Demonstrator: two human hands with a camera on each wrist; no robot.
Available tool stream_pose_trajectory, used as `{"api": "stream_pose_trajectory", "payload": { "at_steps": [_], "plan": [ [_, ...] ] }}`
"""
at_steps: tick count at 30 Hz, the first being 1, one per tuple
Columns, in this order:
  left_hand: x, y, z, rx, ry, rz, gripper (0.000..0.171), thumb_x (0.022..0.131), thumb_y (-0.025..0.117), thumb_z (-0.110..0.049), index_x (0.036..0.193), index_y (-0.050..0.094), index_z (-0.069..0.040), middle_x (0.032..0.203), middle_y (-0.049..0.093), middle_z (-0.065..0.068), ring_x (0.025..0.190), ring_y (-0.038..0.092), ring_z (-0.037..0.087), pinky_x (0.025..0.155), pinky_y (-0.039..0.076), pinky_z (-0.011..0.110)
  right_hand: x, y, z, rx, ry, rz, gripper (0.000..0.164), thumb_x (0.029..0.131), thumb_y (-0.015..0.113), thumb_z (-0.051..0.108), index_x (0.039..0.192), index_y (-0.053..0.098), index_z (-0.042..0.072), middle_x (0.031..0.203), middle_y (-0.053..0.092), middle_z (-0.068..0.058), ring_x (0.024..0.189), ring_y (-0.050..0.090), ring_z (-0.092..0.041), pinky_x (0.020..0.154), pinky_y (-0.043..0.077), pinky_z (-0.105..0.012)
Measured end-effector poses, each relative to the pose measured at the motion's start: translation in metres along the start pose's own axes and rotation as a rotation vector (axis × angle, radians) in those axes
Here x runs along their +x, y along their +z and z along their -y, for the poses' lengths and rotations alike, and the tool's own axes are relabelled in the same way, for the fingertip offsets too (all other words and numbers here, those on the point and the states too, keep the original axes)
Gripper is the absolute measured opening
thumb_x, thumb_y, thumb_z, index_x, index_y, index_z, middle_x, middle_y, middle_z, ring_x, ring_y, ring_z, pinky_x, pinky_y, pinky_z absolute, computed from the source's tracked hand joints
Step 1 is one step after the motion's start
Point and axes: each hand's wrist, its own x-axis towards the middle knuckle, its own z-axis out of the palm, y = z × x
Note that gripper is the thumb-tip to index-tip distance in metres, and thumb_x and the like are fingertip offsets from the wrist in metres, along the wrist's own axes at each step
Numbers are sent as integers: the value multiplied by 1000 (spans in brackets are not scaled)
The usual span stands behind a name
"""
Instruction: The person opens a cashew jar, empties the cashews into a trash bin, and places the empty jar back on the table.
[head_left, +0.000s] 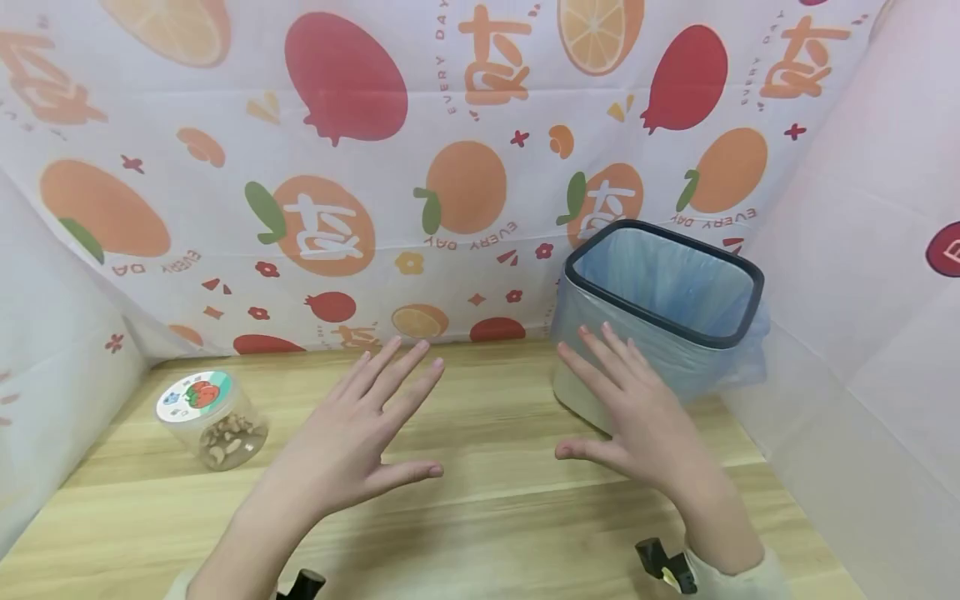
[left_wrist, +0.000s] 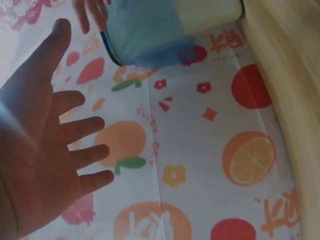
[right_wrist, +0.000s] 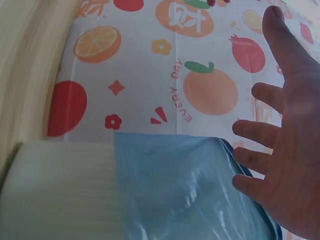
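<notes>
My left hand (head_left: 356, 433) is held over the middle-left of the table, fingers straight and spread, holding nothing. To its left stands a clear plastic jar (head_left: 238, 433) with a printed lid, with nuts visible inside. My right hand (head_left: 633, 408), also with straight, spread fingers, is in front of a trash bin (head_left: 581, 400) and covers part of it in the head view; whether it touches the bin I cannot tell. A thin blue bag (head_left: 660, 267) lines the bin and folds over its outside under a dark rim. The right wrist view shows the bag (right_wrist: 170, 185) beside the right hand (right_wrist: 290, 150).
A light wooden table (head_left: 480, 467) lies under both hands. Behind it hangs a white cloth (head_left: 480, 108) printed with fruit, and a pale side cloth (head_left: 885, 375) runs along the right. Black straps (head_left: 663, 567) sit at the wrists.
</notes>
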Motion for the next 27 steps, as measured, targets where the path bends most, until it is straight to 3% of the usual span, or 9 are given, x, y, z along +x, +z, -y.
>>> {"api": "stream_pose_trajectory", "payload": {
  "at_steps": [6,11,16,23,27],
  "plan": [
    [23,0,0,-58,103,-18,92,87,58,-71,158,31,-20,162,32,8,150,26,36,118,28,56,4,-13,-9,-25,-57,-40,98,76,63,76,155,39,22,161,33,-11,149,26,-40,121,23,-55],
    [45,-1,5,-102,192,-14,84,91,56,-67,157,33,-20,159,36,9,148,29,35,118,30,54,4,-26,-16,-70,-67,-22,94,77,69,69,154,40,23,161,34,-8,150,25,-37,117,31,-54],
    [66,-2,6,-110,239,-32,82,90,64,-60,156,35,-20,158,38,8,149,29,32,118,31,51,6,-39,-23,-111,-84,-24,89,80,66,69,153,43,22,159,37,-10,151,24,-35,119,28,-55],
    [93,2,0,-150,289,-60,79,91,61,-60,155,39,-18,156,42,6,148,31,32,120,28,49,8,-50,-34,-142,-89,-42,87,83,57,75,151,46,20,155,43,-15,148,28,-39,121,24,-52],
    [107,6,-3,-162,295,-59,78,91,63,-59,154,40,-17,156,41,7,147,33,29,122,25,46,9,-54,-40,-158,-62,-31,88,82,60,74,151,45,22,154,44,-15,148,28,-39,121,24,-54]
  ]
}}
